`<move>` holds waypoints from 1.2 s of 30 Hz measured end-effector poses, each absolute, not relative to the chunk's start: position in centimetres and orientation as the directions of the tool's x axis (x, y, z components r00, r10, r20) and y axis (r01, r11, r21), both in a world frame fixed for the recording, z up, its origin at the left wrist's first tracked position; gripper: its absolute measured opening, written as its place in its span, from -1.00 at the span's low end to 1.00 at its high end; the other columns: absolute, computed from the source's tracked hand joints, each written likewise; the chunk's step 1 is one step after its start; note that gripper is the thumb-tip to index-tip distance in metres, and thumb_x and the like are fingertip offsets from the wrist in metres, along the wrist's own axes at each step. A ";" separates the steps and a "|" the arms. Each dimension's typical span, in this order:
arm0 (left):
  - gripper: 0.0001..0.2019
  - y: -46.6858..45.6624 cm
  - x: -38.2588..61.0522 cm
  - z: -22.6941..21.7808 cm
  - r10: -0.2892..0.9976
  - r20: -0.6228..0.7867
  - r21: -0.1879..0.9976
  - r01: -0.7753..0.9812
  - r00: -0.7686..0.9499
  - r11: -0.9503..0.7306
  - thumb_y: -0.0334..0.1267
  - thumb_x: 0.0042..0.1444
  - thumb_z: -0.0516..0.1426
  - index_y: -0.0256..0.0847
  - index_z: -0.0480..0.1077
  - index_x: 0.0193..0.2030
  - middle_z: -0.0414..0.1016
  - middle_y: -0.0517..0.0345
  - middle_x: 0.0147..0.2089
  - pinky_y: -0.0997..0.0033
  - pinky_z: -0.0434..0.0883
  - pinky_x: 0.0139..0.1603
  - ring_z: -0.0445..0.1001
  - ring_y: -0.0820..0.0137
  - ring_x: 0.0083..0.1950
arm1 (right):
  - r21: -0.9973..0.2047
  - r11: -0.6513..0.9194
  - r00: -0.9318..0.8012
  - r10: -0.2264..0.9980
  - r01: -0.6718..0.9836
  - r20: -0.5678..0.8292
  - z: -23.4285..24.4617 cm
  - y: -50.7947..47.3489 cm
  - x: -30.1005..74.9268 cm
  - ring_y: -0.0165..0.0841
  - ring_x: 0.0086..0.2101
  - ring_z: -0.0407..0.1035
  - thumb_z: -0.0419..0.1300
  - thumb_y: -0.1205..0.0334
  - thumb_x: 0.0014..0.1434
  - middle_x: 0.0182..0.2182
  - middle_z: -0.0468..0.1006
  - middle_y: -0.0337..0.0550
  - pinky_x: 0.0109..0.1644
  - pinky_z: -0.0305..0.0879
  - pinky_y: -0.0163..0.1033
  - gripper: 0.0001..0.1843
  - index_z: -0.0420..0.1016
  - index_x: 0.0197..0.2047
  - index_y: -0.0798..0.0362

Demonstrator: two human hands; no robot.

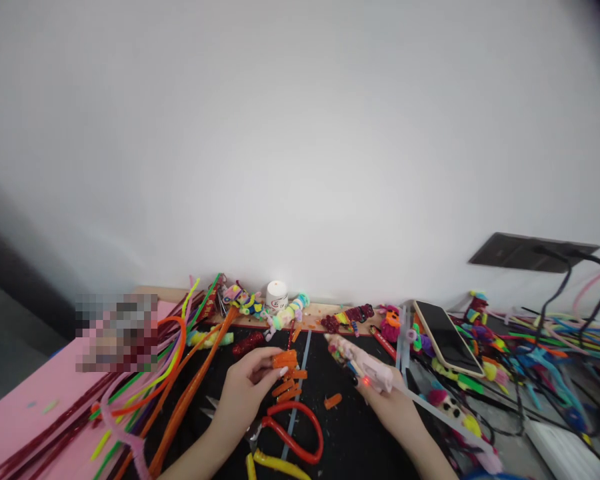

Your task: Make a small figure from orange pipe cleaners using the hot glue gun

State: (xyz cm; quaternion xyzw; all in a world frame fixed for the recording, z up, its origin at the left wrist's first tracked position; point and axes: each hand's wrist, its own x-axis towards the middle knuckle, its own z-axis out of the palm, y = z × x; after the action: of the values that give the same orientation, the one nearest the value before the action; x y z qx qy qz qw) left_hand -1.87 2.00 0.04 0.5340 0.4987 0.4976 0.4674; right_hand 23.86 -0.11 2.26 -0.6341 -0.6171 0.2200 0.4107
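Note:
My left hand (243,387) pinches a short flat orange fuzzy piece (284,360), made of pipe cleaner by its look. Just below it lie several more orange pieces (286,389), and one lone orange strip (333,401) rests to the right. In my right hand (393,407) is a pale pink hot glue gun (373,371), its small red light lit and its nozzle pointing up and left. A long whitish glue stick (447,415) trails from its back end. Scissors with red and yellow handles (320,433) lie on the black mat (350,443), partly hidden by my left forearm.
Pipe-cleaner dolls (350,319) and a white paper cup (277,295) line the back by the wall. Long pipe cleaners (180,400) spread at left over a pink surface (10,433). A phone (447,337), cables (555,300) and a wall socket (520,252) are at right.

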 end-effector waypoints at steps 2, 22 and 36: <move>-0.80 1.9 -1.9 0.0 0.995 0.100 0.989 0.107 0.026 -0.102 -0.28 -0.03 0.24 -0.22 0.50 -0.22 0.62 0.09 -0.29 0.33 0.55 -0.18 0.59 0.27 -0.25 | -0.840 0.092 0.083 0.984 0.535 0.160 2.0 -0.6 23.2 -0.26 -0.48 0.41 0.26 0.07 -0.08 -0.51 0.55 -0.16 -0.43 0.37 -0.27 -0.75 0.56 -0.38 0.07; -0.83 1.1 -1.7 -0.1 0.942 0.296 0.914 0.241 0.154 -0.327 -0.41 0.01 0.20 -0.14 0.52 -0.23 0.59 0.15 -0.25 0.46 0.53 -0.20 0.57 0.38 -0.28 | -0.870 0.197 -0.137 0.979 0.452 0.150 0.6 -1.8 20.3 -0.38 -0.55 0.29 0.17 0.17 -0.01 -0.60 0.41 -0.23 -0.46 0.30 -0.34 -0.82 0.42 -0.58 0.04; -0.83 1.1 -1.7 -0.4 0.940 0.300 0.905 0.263 0.162 -0.335 -0.42 0.01 0.19 -0.14 0.50 -0.23 0.59 0.15 -0.24 0.46 0.53 -0.18 0.57 0.38 -0.26 | -0.853 0.169 -0.128 0.984 0.493 0.121 0.4 -1.8 20.4 -0.35 -0.51 0.36 0.18 0.22 -0.01 -0.56 0.48 -0.23 -0.41 0.33 -0.35 -0.87 0.47 -0.52 0.04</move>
State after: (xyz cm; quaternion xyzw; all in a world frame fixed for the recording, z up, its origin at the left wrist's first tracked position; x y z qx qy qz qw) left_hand -1.72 1.15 -0.37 0.6706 0.4485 0.4665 0.3626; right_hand 20.38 -1.81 0.41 -0.5501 -0.6715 0.3359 0.3654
